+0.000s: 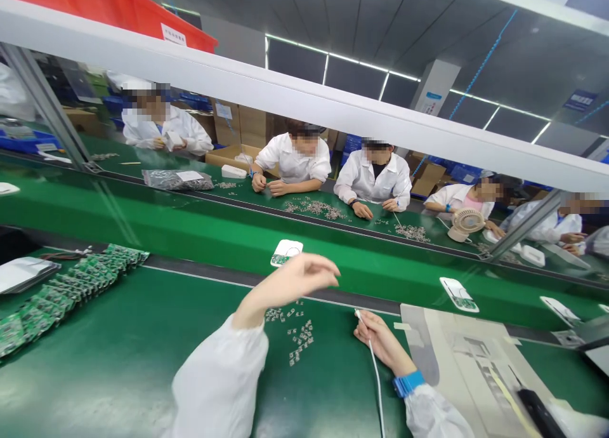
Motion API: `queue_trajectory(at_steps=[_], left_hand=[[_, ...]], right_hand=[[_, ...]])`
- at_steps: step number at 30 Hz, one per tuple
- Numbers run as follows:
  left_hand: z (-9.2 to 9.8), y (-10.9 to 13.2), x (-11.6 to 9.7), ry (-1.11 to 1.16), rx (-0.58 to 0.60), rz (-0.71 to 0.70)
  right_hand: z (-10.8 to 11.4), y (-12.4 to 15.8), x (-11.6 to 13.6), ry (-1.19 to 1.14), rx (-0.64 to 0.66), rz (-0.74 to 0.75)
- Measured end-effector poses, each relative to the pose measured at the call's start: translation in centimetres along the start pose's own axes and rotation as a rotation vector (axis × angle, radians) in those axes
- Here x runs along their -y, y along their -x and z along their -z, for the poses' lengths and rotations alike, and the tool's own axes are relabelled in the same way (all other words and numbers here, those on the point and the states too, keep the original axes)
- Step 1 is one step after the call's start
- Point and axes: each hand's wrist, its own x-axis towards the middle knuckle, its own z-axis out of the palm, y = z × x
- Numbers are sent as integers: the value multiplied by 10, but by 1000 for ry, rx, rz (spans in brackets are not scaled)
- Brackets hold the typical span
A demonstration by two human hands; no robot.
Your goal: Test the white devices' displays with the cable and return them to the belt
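While the right hand [375, 338] pinched a white cable [379, 387] near its tip, the left hand [299, 277] hung in the air above the far edge of the green work surface [190, 317]. Right fingers were closed on the cable, thumb against fingers; the cable ran down from the grip to the bottom edge of view. Left fingers were loosely bent and partly spread, with nothing visible in them (the palm side was mostly turned away, so a very small item could not be ruled out). A blue wristband [408, 383] circled the right wrist.

Small metal parts [306, 338] lay scattered on the work surface between the two hands, partly behind the left wrist. At left, green circuit boards [80, 285] stood in a long overlapping row. Right of the right hand, a grey sheet [431, 346] was taped down, a black-handled tool [540, 412] lying over its near right part. Beyond, on a brighter green belt [166, 222], a white casing [290, 246] with a circuit board sat just behind the left hand. Across the belt, co-workers in white coats sat near piles of similar parts.
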Motion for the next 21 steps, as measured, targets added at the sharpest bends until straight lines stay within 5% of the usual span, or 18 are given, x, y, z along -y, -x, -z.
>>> queue_trajectory(at_steps=[4,8,14,21], left_hand=[[-36,-76,40,-309,-284,366],[-65,-109,85,-490,-300,559],[-78,-132,116,-591,-242,559],[-88,-137,124,-599,-289,454]], right_hand=[[2,-2,-1,-7,3,7],[3,-3,-1,-16,14,11],[3,-3,0,-31,22,2],[5,-3,0,-34,10,-9]])
